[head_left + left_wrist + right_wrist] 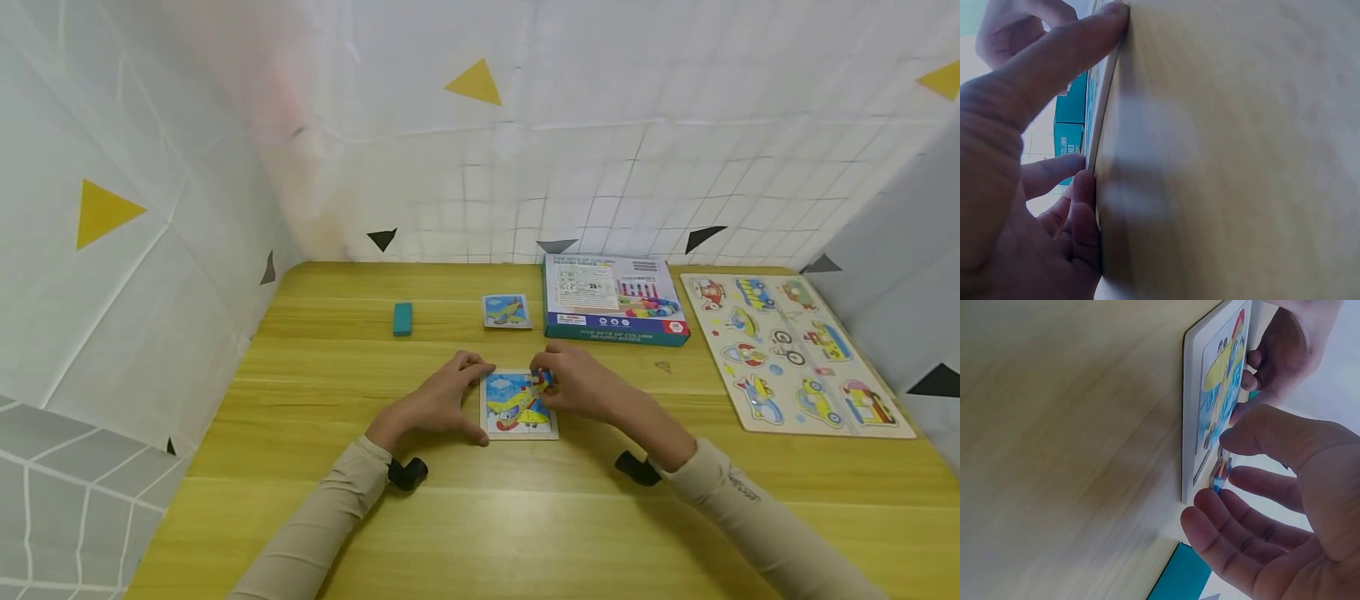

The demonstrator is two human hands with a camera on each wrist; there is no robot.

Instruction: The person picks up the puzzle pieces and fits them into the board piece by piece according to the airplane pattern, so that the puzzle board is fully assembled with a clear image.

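A small square jigsaw tray (519,438) with a yellow airplane picture lies on the table between the hands. My left hand (438,398) holds its left side, the thumb at the near corner and the index finger at the far one. My right hand (581,383) is over the tray's far right corner. Between its thumb and index finger it pinches a jigsaw piece (1221,470), blue with red and yellow. In the right wrist view the piece is tilted above the tray's corner, where a bare patch of the tray shows. The other right fingers are loosely bent beside it.
Behind the tray lie a picture card (506,311) of the airplane and a teal block (402,319). A bead-set box (615,300) stands at the back, right of the card. A wooden vehicle puzzle board (795,358) lies at the right. White cloth walls (420,183) enclose the table.
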